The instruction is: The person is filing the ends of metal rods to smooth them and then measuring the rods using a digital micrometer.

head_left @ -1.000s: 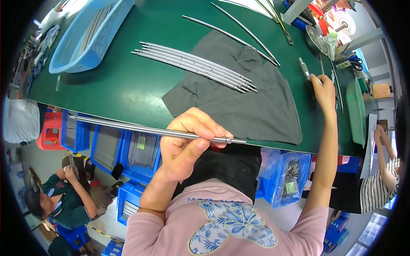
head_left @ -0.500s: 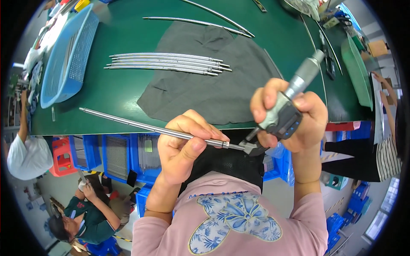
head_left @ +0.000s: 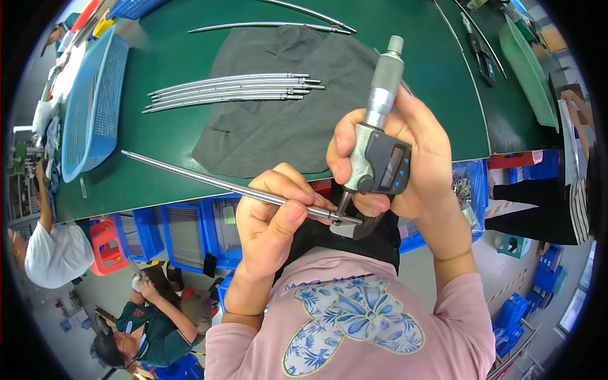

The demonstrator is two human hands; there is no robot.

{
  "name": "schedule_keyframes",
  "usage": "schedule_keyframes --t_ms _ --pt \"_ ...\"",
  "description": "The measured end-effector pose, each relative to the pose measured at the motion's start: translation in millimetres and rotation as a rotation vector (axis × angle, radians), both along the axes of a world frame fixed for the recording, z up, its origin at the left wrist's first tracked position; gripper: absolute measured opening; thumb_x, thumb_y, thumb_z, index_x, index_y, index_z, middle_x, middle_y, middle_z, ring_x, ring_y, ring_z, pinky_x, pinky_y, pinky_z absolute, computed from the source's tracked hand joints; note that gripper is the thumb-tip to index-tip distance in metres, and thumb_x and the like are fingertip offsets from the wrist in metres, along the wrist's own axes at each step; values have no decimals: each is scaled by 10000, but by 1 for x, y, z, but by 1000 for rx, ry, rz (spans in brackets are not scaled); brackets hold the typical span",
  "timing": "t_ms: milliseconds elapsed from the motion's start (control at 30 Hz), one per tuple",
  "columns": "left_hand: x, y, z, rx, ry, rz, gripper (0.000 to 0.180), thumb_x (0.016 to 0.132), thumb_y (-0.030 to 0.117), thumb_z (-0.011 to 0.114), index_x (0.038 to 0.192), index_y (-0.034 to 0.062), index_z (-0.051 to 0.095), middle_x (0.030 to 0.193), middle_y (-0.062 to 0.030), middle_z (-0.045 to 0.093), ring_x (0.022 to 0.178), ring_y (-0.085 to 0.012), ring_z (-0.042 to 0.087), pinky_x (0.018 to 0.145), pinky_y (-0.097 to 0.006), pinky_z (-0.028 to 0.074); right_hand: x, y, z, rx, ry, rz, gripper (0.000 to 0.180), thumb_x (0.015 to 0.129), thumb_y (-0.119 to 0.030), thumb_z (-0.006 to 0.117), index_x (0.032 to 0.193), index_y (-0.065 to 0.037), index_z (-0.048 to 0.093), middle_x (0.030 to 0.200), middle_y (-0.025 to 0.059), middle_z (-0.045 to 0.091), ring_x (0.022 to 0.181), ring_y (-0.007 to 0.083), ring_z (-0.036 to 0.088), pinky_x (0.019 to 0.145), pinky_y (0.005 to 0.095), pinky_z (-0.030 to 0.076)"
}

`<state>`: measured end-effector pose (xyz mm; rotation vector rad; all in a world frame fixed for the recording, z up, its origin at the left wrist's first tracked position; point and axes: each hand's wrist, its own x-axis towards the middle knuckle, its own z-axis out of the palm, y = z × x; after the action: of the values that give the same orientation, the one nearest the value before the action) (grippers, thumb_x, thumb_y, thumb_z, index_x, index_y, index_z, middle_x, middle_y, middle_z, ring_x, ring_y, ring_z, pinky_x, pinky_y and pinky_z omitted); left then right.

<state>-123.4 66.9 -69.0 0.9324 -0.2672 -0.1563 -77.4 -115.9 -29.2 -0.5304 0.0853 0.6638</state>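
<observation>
Containers first: blue mesh basket (head_left: 95,101) at 10 o'clock on the green surface (head_left: 164,136), contents not readable; green tray (head_left: 529,69) at 2 o'clock, contents unclear; blue bins (head_left: 190,231) under the surface edge at 8 o'clock hold what look like stacked parts; grey cloth (head_left: 285,120) at 12 o'clock carries the ends of a bundle of metal rods (head_left: 231,92); two more curved rods (head_left: 272,26) lie beyond it.

Left hand (head_left: 272,221) pinches a long steel rod (head_left: 215,182), fingers closed on it near its right end; rod runs out toward 10 o'clock over the surface edge; right hand (head_left: 405,158) wrapped around a digital micrometer (head_left: 377,145), thumb on its body, its jaws closed around the rod tip at centre.

Versus half a second ago: micrometer now upright and seated on the rod tip, raised nearer the camera; a second ago the right hand was out on the surface at 2 o'clock.

Surface front edge crosses just behind both hands; bare green between basket and cloth.
</observation>
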Motion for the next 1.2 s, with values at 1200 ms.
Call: schedule_keyframes --t_ms 1200 --pt "-2 2 -7 55 53 27 178 913 140 579 921 -25 511 835 -107 484 690 -226 615 646 -330 519 -2 7 2 -246 -31 -10 825 876 -678 276 943 75 606 789 196 636 444 188 529 378 260 416"
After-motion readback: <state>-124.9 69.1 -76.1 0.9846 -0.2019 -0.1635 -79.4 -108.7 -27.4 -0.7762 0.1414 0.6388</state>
